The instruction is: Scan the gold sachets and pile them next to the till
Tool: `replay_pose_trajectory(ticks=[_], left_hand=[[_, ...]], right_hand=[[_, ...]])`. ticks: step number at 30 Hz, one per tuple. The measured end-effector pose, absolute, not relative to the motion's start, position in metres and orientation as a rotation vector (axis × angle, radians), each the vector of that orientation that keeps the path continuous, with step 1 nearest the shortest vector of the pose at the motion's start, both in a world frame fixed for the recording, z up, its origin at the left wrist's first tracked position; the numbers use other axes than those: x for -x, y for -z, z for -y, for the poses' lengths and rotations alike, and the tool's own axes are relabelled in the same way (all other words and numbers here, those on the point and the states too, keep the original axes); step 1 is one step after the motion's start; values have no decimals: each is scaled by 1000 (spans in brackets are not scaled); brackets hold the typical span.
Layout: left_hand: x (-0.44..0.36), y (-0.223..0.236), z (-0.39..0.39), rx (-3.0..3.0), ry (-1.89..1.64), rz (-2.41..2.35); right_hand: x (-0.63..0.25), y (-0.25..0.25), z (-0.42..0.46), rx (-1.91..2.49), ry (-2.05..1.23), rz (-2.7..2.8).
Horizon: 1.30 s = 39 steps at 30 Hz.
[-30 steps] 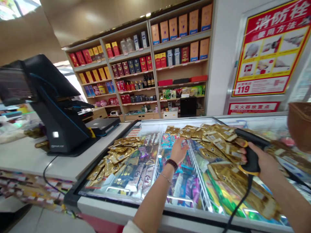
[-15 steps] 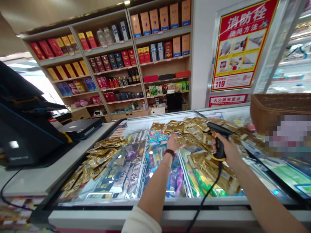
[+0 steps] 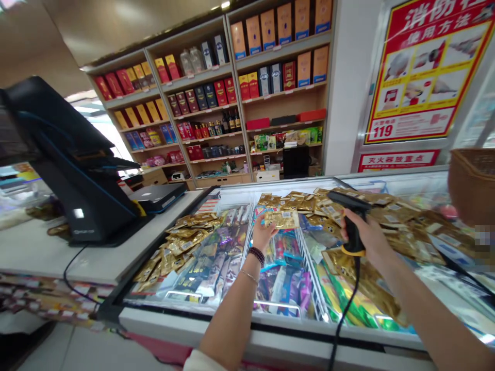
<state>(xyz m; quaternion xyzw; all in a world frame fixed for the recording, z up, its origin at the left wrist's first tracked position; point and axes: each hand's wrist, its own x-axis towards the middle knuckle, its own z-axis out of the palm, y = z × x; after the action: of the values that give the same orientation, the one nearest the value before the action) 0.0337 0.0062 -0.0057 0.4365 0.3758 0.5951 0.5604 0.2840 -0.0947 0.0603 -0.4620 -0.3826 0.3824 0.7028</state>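
My left hand (image 3: 264, 234) is closed on a gold foil packet (image 3: 281, 219) and holds it just above the glass lid of a chest freezer (image 3: 270, 330). A dark bead bracelet and a thin chain sit on that wrist. My right hand (image 3: 365, 238) grips a black barcode scanner (image 3: 349, 216) with a yellow band; its head points left toward the held packet, and its black cable hangs down past the freezer's front edge. Heaps of gold packets (image 3: 386, 216) lie on the lid to the right and gold packets (image 3: 181, 242) to the left.
A black checkout terminal (image 3: 73, 170) stands on the white counter (image 3: 42, 252) at left, a flat device (image 3: 158, 197) beside it. A wicker basket (image 3: 474, 183) sits at far right. Shelves of boxed goods (image 3: 216, 98) and a red fire-hydrant poster (image 3: 425, 72) fill the back wall.
My left hand has picked a gold packet from the heap and drawn it left and toward me. The scanner has stayed aimed left in my right hand. The view swung left again.
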Motion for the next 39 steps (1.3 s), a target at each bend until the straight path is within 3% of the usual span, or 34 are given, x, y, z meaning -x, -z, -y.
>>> replay_pose_trajectory(ticks=[6,14,39], left_hand=[[-20,-3,-10,-1001,-1452,-819],[-17,-4,-6,-1051,-1435,-791],[-15,-4,-4,-1116,-1396,-850]], right_hand=[[-233,-51,86,1083,-968,1041],[-235,-27,94,1139,-958,1225],[-227,-38,104,1225,-972,1241]])
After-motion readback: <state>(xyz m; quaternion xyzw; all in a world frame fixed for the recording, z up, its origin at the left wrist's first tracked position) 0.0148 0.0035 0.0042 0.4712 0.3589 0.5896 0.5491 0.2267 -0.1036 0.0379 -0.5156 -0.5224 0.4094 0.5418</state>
